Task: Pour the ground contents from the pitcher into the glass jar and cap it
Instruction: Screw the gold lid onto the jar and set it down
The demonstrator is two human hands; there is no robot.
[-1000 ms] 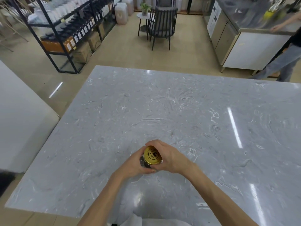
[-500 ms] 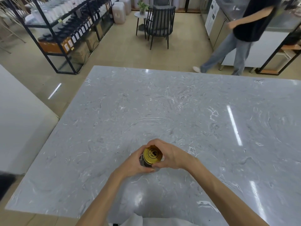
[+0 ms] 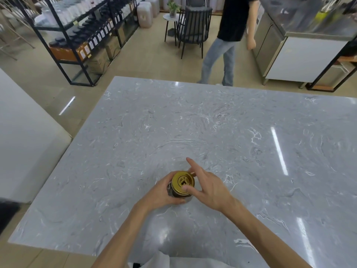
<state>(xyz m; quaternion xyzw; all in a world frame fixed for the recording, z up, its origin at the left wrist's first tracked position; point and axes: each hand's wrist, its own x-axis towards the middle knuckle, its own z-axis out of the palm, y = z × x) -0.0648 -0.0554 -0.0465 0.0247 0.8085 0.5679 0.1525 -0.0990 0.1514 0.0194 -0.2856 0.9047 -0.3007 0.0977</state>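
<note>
A view from above of a grey marble table (image 3: 212,122) that fills most of the frame. Low in the centre stands a small glass jar (image 3: 171,191) with dark contents, topped by a gold lid (image 3: 182,182). The left hand (image 3: 161,192) wraps around the jar's left side, clamped on the glass. The right hand (image 3: 209,187) sits just right of the lid with fingers spread apart: the thumb touches the lid's lower right rim, the index finger points away towards the upper part of the frame, not gripping. No pitcher is in view. At the top centre, another person (image 3: 228,41) walks past a chair (image 3: 193,26).

The step in hand appears to be screwing the cap tight. To do it well, the left hand should hold the jar firm against the table while the right re-seats its fingers around the rim and turns the lid level, so the thread does not cross.
</note>
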